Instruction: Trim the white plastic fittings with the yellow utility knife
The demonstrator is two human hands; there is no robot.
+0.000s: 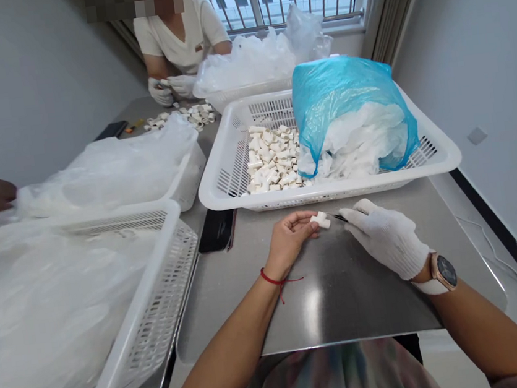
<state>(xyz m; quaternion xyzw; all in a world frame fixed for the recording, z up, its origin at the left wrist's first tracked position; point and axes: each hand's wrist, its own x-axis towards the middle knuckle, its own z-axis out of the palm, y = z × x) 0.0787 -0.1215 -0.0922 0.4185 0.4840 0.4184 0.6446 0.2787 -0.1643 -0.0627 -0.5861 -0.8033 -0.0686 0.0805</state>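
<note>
Fingers of the bare left hand point(290, 235) pinched a small white plastic fitting point(320, 220) just above the steel worktop point(345, 296). The gloved right hand point(384, 235) was closed around a thin dark tool point(338, 216), its tip at the fitting's end. The fitting looked light, stiff and smooth, likely slippery, so best gripped across its short body. Beyond stood a white basket point(441, 154) holding loose fittings point(273, 161) and a blue bag point(346, 109). Across the worktop, another person's gloved hands point(172, 88) worked.
</note>
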